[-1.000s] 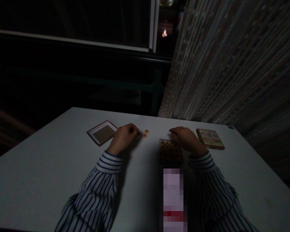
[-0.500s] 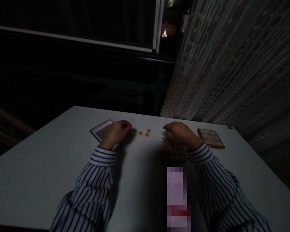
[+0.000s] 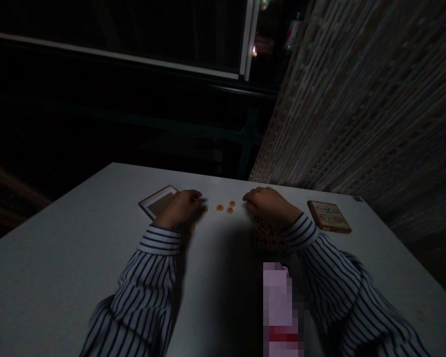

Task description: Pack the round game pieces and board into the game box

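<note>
My left hand [image 3: 180,204] is above the table beside a shallow box lid [image 3: 146,201], its fingers loosely bent and a little apart, with nothing visible in them. Just under its fingertips lies a round xiangqi piece [image 3: 205,209]; another piece [image 3: 192,228] sits nearer me in the arm's shadow. Between the hands, three pieces with red characters lie flat, one of them in front [image 3: 229,210]. My right hand [image 3: 269,202] hovers over a box full of pieces [image 3: 269,238], covering its far part. Its fingertips are pinched together, pointing left; what they hold, if anything, is hidden.
A flat printed box [image 3: 330,216] lies at the right of the white table [image 3: 74,238]. A blurred pinkish object [image 3: 278,297] is near me, between my forearms. A string curtain [image 3: 319,109] hangs behind the right edge. The scene is dim.
My left fingers have loosened from a rounder pinch, and a piece now shows beneath them. My right hand has shifted slightly left toward the three pieces. The view has moved a little.
</note>
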Demonstrator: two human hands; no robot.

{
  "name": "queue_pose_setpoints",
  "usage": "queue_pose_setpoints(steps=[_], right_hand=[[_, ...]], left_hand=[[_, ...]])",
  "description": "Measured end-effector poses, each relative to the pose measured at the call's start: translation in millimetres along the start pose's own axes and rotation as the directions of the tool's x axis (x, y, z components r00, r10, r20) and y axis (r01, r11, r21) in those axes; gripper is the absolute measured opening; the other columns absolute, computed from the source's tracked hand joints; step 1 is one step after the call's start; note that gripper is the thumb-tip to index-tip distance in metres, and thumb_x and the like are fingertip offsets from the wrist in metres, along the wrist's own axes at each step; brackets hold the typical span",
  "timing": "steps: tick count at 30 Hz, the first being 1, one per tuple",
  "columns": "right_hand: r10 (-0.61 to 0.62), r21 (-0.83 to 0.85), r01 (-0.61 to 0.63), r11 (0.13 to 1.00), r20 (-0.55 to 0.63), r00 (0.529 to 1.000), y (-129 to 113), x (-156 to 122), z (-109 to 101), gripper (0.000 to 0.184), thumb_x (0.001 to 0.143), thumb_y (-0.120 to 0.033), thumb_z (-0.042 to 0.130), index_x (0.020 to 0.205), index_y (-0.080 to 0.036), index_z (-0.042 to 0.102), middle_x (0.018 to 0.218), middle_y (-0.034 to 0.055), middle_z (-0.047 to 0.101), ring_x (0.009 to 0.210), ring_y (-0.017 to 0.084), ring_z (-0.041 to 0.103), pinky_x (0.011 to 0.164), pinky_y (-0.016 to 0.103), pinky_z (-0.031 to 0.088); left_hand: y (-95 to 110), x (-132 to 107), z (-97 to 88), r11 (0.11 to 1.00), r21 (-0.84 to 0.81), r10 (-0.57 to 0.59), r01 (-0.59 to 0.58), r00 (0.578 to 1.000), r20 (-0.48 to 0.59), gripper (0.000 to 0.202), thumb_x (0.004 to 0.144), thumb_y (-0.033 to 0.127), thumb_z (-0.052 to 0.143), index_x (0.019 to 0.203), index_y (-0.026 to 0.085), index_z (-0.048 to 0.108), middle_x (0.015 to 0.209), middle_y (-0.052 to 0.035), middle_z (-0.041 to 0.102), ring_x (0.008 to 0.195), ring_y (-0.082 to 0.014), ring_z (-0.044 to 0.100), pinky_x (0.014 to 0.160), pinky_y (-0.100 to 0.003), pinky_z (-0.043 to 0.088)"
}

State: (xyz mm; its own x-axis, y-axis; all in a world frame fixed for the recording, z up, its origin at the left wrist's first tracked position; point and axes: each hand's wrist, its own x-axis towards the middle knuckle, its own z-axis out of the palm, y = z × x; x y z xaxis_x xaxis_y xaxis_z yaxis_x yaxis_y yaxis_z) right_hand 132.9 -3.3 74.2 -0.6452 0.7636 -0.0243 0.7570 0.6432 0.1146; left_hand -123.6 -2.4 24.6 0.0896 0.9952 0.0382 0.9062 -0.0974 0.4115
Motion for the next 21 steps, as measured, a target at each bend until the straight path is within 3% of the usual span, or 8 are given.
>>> queue_pose_setpoints(steps=[6,12,21], right_hand=[[-0.03,0.007,0.029,1.0,0.058,0.998,-10,27,10,0.032,0.088,-0.022,0.035,0.107,-0.017,0.061,0.107,0.01,0.065,0.1,0.021,0.057,0.083,0.03,0.039],[-0.043,0.011,0.042,0.999,0.09,0.995,-23,50,24,0.03,0.087,-0.024,0.036,0.097,-0.017,0.063,0.102,0.0104,0.066,0.096,0.023,0.059,0.077,0.032,0.042],[-0.064,0.02,0.063,0.998,0.099,0.993,-37,58,31,0.031,0.088,-0.025,0.034,0.098,-0.016,0.062,0.104,0.012,0.065,0.094,0.023,0.059,0.076,0.034,0.043]], left_hand=[[-9,6,17.7,0.999,0.0,0.038,-0.038,0.997,0.066,0.034,0.074,0.039,0.055,0.102,0.021,0.064,0.107,-0.0093,0.067,0.098,-0.0231,0.061,0.08,-0.026,0.044],[-1,3,20.4,0.995,0.074,0.062,-0.07,0.993,0.102,0.031,0.077,0.039,0.05,0.093,0.018,0.066,0.096,-0.0125,0.068,0.09,-0.0237,0.062,0.075,-0.028,0.044],[-1,4,32.8,0.989,0.115,0.082,-0.094,0.992,0.099,0.025,0.079,0.033,0.046,0.076,0.019,0.067,0.083,-0.0106,0.068,0.078,-0.021,0.063,0.068,-0.027,0.044]])
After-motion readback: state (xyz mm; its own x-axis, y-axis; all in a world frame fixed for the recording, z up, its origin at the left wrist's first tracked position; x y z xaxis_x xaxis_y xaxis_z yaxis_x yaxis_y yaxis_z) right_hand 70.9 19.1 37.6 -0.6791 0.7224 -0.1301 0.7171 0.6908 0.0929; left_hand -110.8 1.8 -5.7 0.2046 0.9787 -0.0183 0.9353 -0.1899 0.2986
